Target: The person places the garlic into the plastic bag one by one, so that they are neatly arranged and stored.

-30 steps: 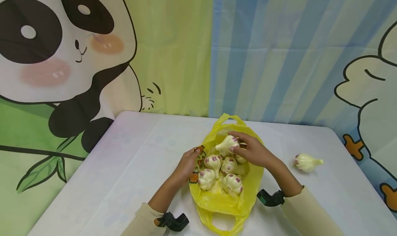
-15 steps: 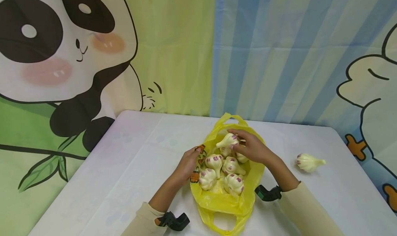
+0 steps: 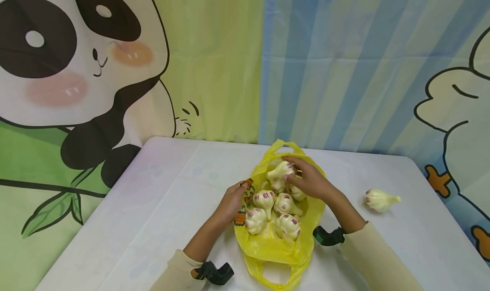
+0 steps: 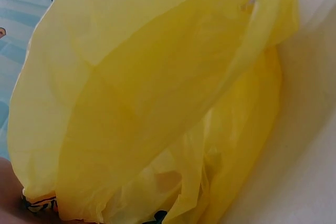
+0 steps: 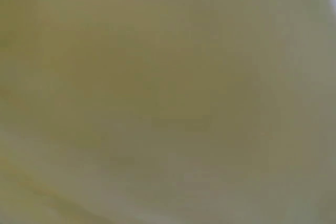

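Observation:
A yellow plastic bag [image 3: 279, 252] lies on the table with its mouth spread, showing several white garlic bulbs with purple marks inside. My left hand [image 3: 232, 202] pinches the bag's left rim beside a printed pattern. My right hand [image 3: 311, 181] reaches into the far part of the bag, its thumb and fingers around a garlic bulb [image 3: 282, 170]. Nearer to me lie other bulbs, among them a front left bulb [image 3: 255, 221] and a front right bulb [image 3: 288, 227]. In the left wrist view the bag's thin wall [image 4: 142, 87] fills most of the picture.
One loose garlic bulb [image 3: 380, 200] lies on the white table [image 3: 168, 206], right of the bag. Behind the table hangs a printed cloth [image 3: 214, 61] with a panda and blue stripes. The right wrist view is a yellowish blur.
The right hand with its garlic bulb has shifted slightly away from me and lower among the bulbs at the far end of the bag. The left hand stays on the rim.

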The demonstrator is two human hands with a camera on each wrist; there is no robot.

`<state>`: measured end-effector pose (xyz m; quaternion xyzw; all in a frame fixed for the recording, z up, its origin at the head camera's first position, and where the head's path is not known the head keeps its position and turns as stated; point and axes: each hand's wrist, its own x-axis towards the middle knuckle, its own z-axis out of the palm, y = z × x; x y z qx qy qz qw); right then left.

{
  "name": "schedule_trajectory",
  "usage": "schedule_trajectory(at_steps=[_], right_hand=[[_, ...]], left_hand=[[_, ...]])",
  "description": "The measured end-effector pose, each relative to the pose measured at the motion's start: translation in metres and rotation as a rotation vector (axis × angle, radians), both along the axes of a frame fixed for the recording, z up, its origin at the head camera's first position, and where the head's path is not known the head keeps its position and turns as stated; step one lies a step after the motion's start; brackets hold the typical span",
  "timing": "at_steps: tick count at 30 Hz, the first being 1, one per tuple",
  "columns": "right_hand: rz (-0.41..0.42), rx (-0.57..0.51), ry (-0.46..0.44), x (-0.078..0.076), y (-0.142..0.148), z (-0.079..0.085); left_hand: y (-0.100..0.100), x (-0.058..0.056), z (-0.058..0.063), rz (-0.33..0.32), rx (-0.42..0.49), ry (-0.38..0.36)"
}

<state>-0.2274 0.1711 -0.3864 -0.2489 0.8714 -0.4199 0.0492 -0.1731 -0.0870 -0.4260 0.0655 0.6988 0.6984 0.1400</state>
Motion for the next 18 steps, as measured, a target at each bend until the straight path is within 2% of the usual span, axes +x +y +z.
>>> schedule_trajectory(at_steps=[8, 18], right_hand=[[-0.117, 0.096, 0.012, 0.0000, 0.0040, -0.0027], [-0.223, 0.171, -0.093, 0.0007, 0.0021, 0.0012]], left_hand=[[-0.0001, -0.0004, -0.0008, -0.003, 0.012, 0.004], [-0.0008, -0.0013, -0.0025, -0.017, 0.027, 0.010]])
